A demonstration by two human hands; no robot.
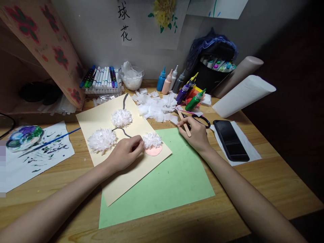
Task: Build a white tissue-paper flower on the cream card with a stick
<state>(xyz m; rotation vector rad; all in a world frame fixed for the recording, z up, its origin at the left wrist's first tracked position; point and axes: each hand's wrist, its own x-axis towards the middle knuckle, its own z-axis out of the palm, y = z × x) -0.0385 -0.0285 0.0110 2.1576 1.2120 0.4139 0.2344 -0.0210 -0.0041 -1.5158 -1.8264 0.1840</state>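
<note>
My left hand (126, 152) rests over a cream sheet of paper (121, 192), its thumb and fingers pinched beside the left edge of a half-covered pompom flower (152, 139); whatever they hold is hidden. Below that flower's white tissue petals, part of a pink paint circle (153, 151) shows. Two fuller white flowers, one upper (122, 117) and one at left (102, 140), sit on the same sheet near dark painted stems. A wooden craft stick (187, 130) is gripped in my right hand (196, 133), whose fingertips are close to loose white tissue pieces (157, 108).
Under the cream sheet lies green paper (174, 175). Scissors (204, 120) and a phone (231, 140) are at right, paint bottles (167, 82) and a tissue-filled bowl (132, 76) at the back. A paint palette (25, 136) and blue brush (57, 139) lie left.
</note>
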